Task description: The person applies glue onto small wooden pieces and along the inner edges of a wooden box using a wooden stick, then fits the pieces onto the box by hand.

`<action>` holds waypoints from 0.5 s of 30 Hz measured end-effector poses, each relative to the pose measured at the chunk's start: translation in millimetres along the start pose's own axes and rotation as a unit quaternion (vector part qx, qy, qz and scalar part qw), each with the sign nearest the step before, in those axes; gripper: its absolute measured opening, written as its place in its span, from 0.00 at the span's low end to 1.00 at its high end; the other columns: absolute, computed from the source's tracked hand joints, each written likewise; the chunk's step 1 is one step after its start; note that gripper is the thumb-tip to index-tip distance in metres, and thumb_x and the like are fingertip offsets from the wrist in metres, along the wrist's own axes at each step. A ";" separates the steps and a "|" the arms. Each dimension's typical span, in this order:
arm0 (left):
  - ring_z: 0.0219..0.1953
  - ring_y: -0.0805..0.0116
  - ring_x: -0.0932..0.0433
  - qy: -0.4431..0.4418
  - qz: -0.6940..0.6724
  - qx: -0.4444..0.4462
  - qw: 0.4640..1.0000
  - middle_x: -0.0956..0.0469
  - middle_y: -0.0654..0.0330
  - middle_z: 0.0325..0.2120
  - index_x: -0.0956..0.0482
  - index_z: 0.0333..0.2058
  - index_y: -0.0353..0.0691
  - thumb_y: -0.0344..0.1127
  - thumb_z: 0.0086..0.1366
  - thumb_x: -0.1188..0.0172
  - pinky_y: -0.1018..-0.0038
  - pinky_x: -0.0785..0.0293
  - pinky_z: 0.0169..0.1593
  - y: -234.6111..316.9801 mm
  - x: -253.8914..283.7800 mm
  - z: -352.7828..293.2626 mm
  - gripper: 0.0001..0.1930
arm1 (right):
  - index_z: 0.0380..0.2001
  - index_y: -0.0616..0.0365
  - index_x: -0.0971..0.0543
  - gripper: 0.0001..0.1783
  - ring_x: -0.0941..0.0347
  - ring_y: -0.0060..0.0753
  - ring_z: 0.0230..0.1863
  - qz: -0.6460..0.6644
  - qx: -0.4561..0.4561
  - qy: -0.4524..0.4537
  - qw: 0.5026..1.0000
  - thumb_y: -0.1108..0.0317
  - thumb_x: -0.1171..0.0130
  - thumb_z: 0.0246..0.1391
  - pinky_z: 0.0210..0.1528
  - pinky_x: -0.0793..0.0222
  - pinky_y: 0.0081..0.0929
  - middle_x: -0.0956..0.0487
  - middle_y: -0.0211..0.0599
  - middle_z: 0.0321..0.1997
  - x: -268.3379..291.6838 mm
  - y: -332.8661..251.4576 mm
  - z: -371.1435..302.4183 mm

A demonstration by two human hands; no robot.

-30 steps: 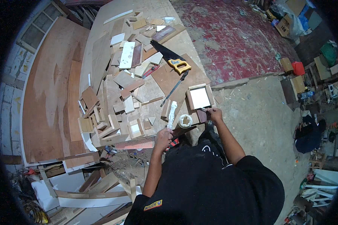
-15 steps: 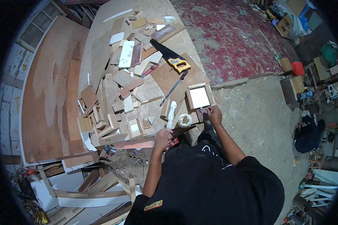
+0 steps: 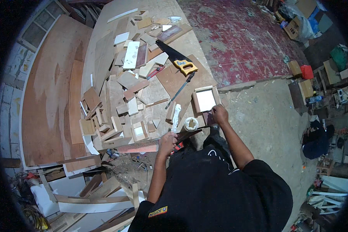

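My left hand (image 3: 168, 143) is closed round the near end of a narrow strip smeared with white paste (image 3: 176, 116), which points away from me over the table's near edge. Just right of it stands a round open tub (image 3: 191, 124) with a white-crusted rim. A small square wooden box (image 3: 197, 101) with a white bottom lies beyond the tub. Over the box's near right corner is my right hand (image 3: 220, 114), its fingers pinched together. Whatever they hold is too small or hidden to name. A dark reddish-brown flat piece (image 3: 208, 118) lies beneath, by the box's near side.
A handsaw (image 3: 178, 61) with a yellow handle and a dark file (image 3: 178, 91) lie beyond the box. Many wood offcuts (image 3: 134, 88) cover the table's left half, with red pliers (image 3: 156, 72) among them. Large brown boards (image 3: 52, 96) lean at the left.
My right hand has shifted slightly away from me and left, from the dark piece to the box's near right corner. My left hand and the pasted strip stay nearly in place.
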State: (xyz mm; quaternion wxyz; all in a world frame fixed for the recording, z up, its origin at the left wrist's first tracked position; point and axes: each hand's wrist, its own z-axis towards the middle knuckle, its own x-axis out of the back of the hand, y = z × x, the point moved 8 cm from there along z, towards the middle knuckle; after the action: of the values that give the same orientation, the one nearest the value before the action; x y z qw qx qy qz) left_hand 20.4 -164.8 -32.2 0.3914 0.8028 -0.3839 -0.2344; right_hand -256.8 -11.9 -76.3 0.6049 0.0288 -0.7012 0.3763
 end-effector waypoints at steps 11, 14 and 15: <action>0.11 0.83 0.43 0.003 -0.013 0.006 1.000 0.38 0.70 0.13 0.30 0.31 0.39 0.40 0.66 0.55 0.84 0.48 0.13 -2.9 1.1 2.0 0.11 | 0.26 0.55 0.22 0.05 0.27 0.45 0.36 -0.072 0.037 0.019 0.997 0.68 0.43 0.43 0.37 0.30 0.39 0.26 0.40 0.31 22.0 4.2 3.4; 0.11 0.83 0.43 -0.007 -0.029 -0.002 1.000 0.38 0.70 0.13 0.30 0.31 0.39 0.40 0.66 0.55 0.84 0.48 0.13 -4.9 1.3 4.3 0.12 | 0.26 0.54 0.22 0.05 0.27 0.44 0.36 -0.061 0.021 0.023 0.998 0.68 0.42 0.43 0.37 0.30 0.38 0.26 0.39 0.31 25.2 11.3 0.8; 0.11 0.83 0.43 -0.006 -0.029 -0.002 1.000 0.38 0.70 0.13 0.30 0.31 0.39 0.40 0.66 0.55 0.84 0.48 0.13 -6.5 2.3 4.5 0.12 | 0.26 0.54 0.22 0.05 0.27 0.44 0.36 -0.061 0.022 0.023 0.998 0.68 0.42 0.43 0.37 0.30 0.38 0.26 0.39 0.31 25.3 11.8 -1.0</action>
State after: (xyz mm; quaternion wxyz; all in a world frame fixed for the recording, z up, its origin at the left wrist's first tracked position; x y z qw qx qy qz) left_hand 21.5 -166.1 -40.2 0.3836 0.8113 -0.3626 -0.2513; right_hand -268.6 7.5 -60.0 0.6416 0.0760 -0.6759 0.3547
